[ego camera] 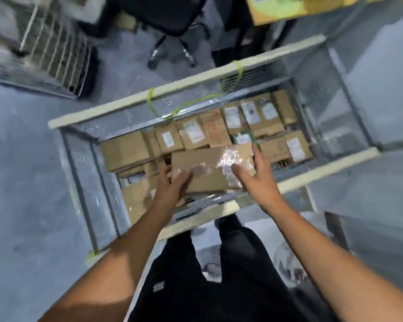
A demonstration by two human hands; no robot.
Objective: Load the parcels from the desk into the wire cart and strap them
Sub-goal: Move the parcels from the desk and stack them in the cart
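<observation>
I look down into the wire cart (186,87), which has pale padded top rails. Over its near side both my hands hold a flat brown cardboard parcel (205,166) with a shiny clear plastic patch. My left hand (172,182) grips the parcel's near left edge, thumb on top. My right hand (254,173) holds its right end, thumb on the plastic. Below lie several brown parcels (219,129) with white labels, packed in rows. A yellow-green strap (191,104) hangs from the far rail inside the cart.
A black office chair (170,26) stands beyond the cart. A second wire cage (56,54) is at the far left. A yellow-topped desk (279,10) shows at the top right. My dark-trousered legs are close against the near rail. Grey floor surrounds the cart.
</observation>
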